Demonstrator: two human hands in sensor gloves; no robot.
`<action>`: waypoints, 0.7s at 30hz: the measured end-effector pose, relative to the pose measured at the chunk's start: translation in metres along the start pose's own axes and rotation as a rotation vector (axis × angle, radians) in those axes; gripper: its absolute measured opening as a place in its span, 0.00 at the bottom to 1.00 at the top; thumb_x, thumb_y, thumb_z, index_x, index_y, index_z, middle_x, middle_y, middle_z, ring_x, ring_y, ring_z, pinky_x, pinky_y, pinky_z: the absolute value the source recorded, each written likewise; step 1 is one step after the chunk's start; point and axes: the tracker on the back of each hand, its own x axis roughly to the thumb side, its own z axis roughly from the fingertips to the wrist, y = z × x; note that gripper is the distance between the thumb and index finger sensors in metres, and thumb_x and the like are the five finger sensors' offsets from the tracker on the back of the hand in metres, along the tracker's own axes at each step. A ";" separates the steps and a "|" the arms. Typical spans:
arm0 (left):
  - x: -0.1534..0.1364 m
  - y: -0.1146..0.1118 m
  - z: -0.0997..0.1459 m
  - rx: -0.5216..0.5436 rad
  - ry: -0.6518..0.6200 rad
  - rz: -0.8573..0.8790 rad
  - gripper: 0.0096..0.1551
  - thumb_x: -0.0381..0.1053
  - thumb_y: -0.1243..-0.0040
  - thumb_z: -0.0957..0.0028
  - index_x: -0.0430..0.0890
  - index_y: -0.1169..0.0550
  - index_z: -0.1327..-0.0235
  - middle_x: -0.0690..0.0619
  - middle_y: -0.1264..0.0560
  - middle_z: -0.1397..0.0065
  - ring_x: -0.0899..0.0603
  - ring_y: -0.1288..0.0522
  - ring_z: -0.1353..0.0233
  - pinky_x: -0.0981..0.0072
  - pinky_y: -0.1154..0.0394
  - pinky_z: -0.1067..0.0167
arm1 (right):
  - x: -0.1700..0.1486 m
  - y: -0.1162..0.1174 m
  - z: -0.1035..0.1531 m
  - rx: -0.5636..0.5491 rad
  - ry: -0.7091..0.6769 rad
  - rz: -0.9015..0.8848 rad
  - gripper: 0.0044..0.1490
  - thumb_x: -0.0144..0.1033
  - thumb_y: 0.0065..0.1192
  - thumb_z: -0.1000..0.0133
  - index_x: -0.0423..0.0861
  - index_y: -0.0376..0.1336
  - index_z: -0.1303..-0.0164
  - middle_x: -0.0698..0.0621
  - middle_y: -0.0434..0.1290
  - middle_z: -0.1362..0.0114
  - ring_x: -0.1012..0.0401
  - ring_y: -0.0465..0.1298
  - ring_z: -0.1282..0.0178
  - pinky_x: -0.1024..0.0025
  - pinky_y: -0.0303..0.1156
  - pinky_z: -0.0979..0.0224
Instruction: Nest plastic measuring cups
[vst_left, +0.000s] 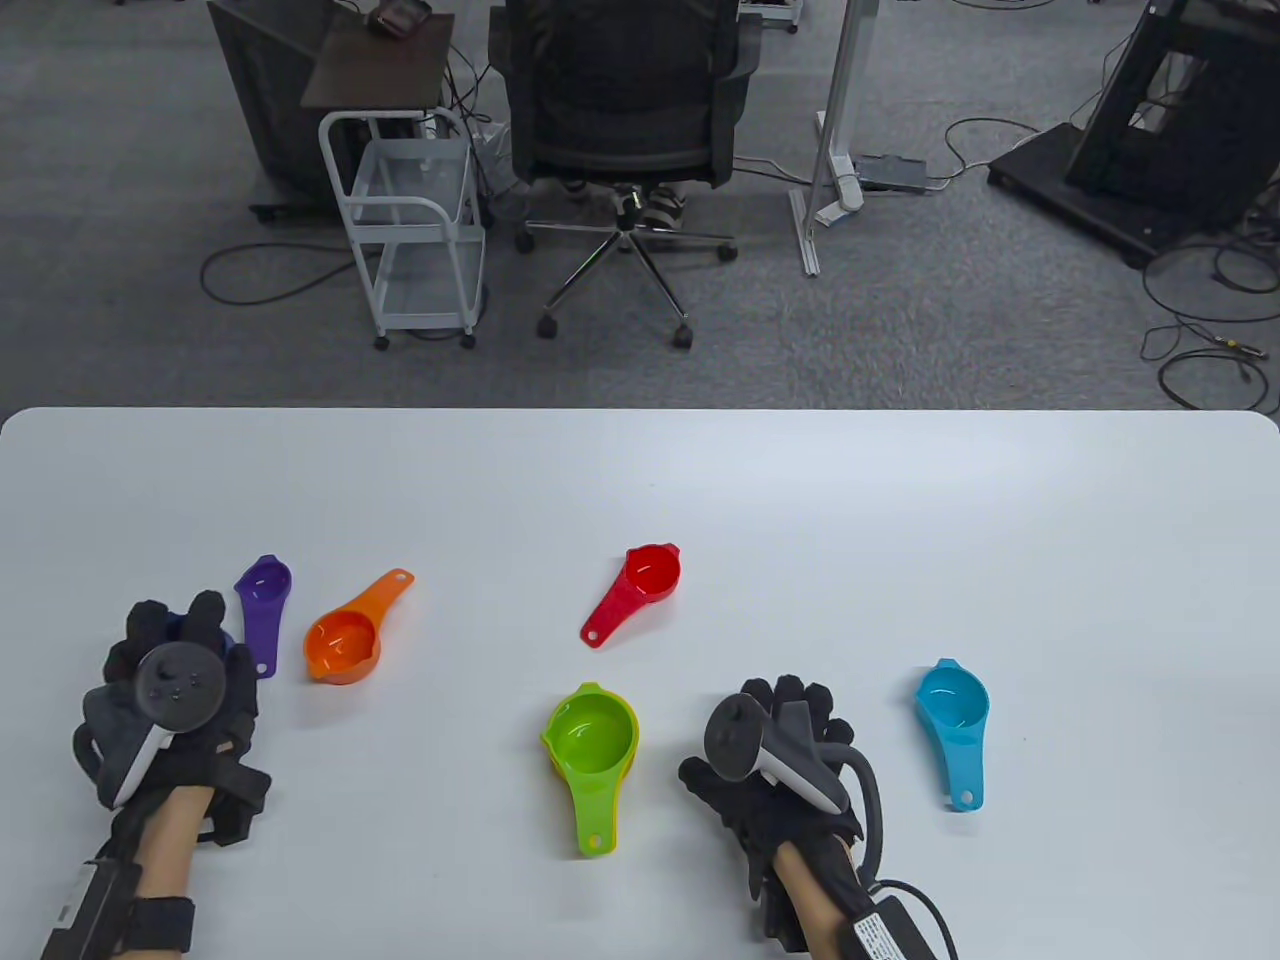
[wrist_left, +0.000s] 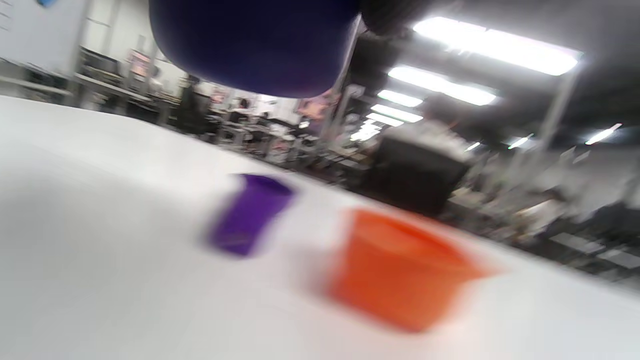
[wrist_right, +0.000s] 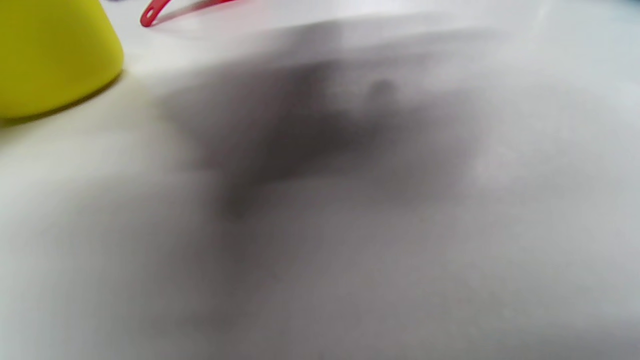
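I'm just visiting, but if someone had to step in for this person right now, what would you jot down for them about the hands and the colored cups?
Left hand: holding a dark blue cup, lifted off the table.
Right hand: holds nothing, beside the green cup; whether it rests on the table is unclear.
Done: green cup sits nested in a yellow cup.
Loose, each standing alone: purple cup, orange cup, red cup, light blue cup.
Left: nest the dark blue cup and those four into the stack by size.

Table view looks down; wrist views skim the table (vst_left: 700, 480) closely.
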 end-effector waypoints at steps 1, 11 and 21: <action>0.021 0.003 0.006 0.002 -0.051 0.041 0.39 0.56 0.52 0.36 0.49 0.50 0.15 0.24 0.62 0.17 0.14 0.55 0.27 0.21 0.51 0.35 | 0.000 0.000 0.001 -0.002 -0.003 -0.004 0.66 0.66 0.37 0.39 0.29 0.22 0.17 0.17 0.22 0.19 0.22 0.27 0.25 0.21 0.29 0.28; 0.212 -0.060 0.070 -0.326 -0.443 -0.023 0.40 0.56 0.54 0.34 0.49 0.53 0.14 0.23 0.63 0.17 0.14 0.55 0.27 0.20 0.51 0.35 | -0.001 0.001 0.002 -0.004 -0.004 -0.020 0.66 0.66 0.37 0.39 0.28 0.22 0.18 0.17 0.22 0.19 0.22 0.27 0.25 0.21 0.30 0.29; 0.247 -0.121 0.077 -0.465 -0.397 -0.161 0.41 0.56 0.55 0.34 0.47 0.54 0.14 0.22 0.64 0.18 0.14 0.57 0.28 0.19 0.54 0.36 | -0.002 0.001 0.002 -0.004 -0.001 -0.027 0.66 0.66 0.37 0.39 0.29 0.22 0.18 0.17 0.22 0.19 0.22 0.27 0.25 0.21 0.29 0.29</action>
